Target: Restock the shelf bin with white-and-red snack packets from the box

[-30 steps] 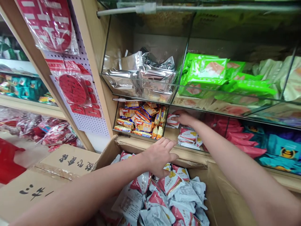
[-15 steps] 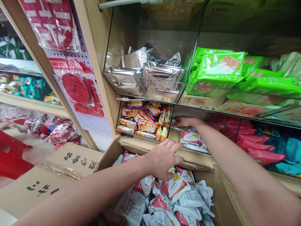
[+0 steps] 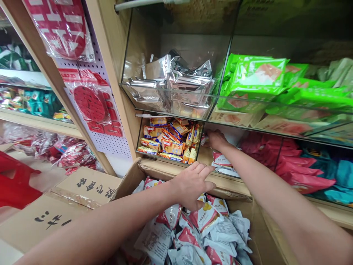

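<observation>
Left hand point(image 3: 191, 186) over box point(image 3: 260, 230) of snack packets point(image 3: 205, 219), fingers point(image 3: 203, 172) apart; right hand point(image 3: 217, 140) in shelf compartment point(image 3: 203, 156), can't tell its grip.

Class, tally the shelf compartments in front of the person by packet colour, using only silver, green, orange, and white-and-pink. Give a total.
Silver packets: 1
Green packets: 1
Orange packets: 1
White-and-pink packets, where the right hand reaches in: 1
Total: 4 compartments

White-and-pink packets point(image 3: 205, 220) lie jumbled in an open cardboard box point(image 3: 260, 226).
</observation>
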`<state>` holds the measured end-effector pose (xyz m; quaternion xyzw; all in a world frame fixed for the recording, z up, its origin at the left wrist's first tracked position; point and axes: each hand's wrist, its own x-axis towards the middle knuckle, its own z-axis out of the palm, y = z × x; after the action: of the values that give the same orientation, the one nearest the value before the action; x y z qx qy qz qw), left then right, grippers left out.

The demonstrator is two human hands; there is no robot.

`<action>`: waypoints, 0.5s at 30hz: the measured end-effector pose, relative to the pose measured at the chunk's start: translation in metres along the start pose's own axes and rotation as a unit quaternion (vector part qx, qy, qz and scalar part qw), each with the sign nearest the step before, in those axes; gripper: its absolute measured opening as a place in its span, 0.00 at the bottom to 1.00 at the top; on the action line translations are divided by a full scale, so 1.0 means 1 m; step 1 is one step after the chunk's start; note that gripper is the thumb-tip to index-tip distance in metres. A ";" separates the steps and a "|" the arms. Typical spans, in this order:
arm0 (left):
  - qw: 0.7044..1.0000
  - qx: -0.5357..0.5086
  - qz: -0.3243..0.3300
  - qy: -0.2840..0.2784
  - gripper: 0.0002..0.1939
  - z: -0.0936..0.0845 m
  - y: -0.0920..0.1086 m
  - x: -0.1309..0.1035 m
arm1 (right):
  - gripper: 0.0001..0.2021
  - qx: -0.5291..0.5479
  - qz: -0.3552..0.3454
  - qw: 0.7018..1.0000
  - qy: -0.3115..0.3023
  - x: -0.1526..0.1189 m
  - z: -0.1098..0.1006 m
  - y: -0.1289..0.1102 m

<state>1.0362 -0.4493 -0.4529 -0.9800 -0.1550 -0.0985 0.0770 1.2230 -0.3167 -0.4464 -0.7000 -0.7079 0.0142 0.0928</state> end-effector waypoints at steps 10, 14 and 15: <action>1.000 -0.001 -0.002 0.000 0.27 -0.001 0.000 0.000 | 0.23 0.024 0.065 0.997 0.033 0.010 0.002 -0.002; 1.000 0.000 -0.002 -0.002 0.27 -0.001 0.000 0.001 | 0.23 0.041 0.048 0.997 0.042 0.011 0.007 0.005; 1.000 0.001 -0.002 -0.003 0.27 0.000 0.000 0.001 | 0.24 0.043 0.051 0.997 0.045 0.011 0.009 0.007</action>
<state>1.0367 -0.4492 -0.4525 -0.9799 -0.1571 -0.0960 0.0771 1.2282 -0.3043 -0.4547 -0.7306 -0.6651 0.0182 0.1535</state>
